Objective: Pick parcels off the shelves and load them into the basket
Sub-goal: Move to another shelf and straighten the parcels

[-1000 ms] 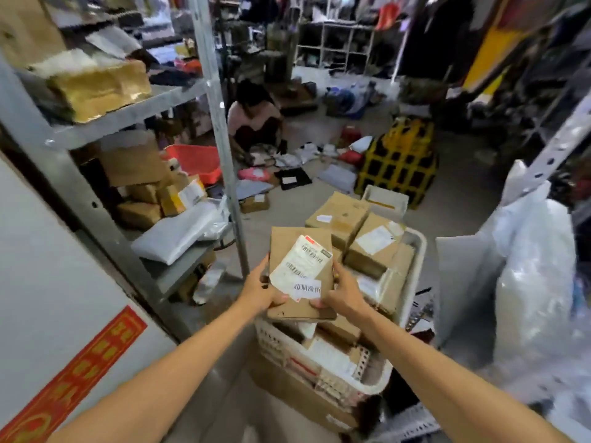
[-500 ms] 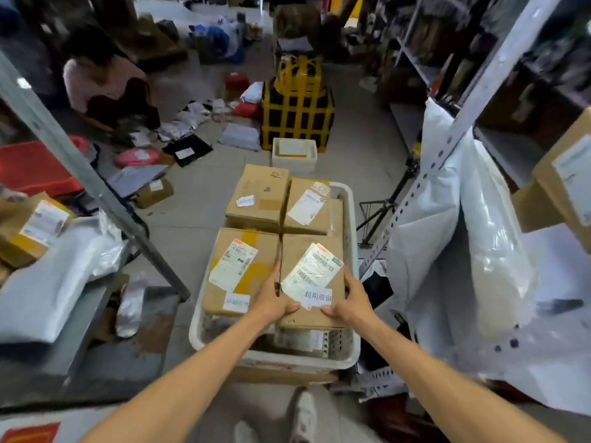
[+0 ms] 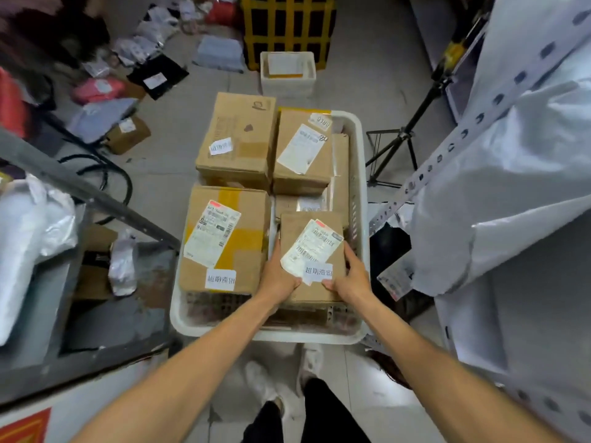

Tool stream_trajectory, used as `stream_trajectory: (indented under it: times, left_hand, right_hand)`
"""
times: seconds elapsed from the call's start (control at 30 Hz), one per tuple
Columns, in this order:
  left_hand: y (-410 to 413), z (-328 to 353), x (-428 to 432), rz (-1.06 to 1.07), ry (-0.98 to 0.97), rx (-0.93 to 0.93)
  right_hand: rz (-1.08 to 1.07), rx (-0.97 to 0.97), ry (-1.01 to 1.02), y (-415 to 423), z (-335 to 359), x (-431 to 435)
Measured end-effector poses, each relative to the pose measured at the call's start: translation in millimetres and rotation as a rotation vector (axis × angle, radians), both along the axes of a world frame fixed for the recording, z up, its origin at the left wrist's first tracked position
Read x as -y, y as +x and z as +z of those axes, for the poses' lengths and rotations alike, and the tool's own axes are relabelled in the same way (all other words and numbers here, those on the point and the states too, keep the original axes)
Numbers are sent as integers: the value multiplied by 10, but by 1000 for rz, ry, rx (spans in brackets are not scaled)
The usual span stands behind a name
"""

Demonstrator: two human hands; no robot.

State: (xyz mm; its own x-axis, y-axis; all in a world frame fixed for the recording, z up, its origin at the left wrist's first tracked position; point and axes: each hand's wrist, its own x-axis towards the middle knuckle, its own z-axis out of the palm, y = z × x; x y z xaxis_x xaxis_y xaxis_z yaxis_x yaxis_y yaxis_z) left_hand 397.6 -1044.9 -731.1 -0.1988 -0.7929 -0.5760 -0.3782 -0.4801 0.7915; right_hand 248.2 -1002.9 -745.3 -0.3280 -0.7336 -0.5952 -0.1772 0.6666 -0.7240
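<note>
The left hand (image 3: 277,276) and the right hand (image 3: 351,277) grip a small brown cardboard parcel with a white shipping label (image 3: 311,247) by its near corners, thumbs curled onto its top and fingers down its sides. The parcel is in the 5 o'clock corner of the white plastic basket (image 3: 307,337), just beside a larger yellow-taped brown cardboard box (image 3: 224,238) at its 9 o'clock

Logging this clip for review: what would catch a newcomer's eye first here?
The left hand and right hand hold a small labelled parcel at the near right corner of the white basket. Left of it sits a bigger box with yellow tape. A black-and-yellow crate stands on the floor beyond.
</note>
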Motion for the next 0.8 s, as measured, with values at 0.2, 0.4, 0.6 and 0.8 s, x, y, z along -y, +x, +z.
stream_trajectory:
  times: [0.2,0.4,0.6,0.8]
  left_hand:
    - [-126,-379,270,-1,-17,139]
    - [-76,-717,222,-78,40,273]
    - [-55,-703,167,-167,63,408]
    - [-33,-497,157,-253,12,451]
  right_hand:
    - [-115,78,30,-22,-372,235]
    - [-160,107,10,120,-564,100]
    - [-136,100,-45,167,-477,34]
    - [-47,42,17,181,-409,30]
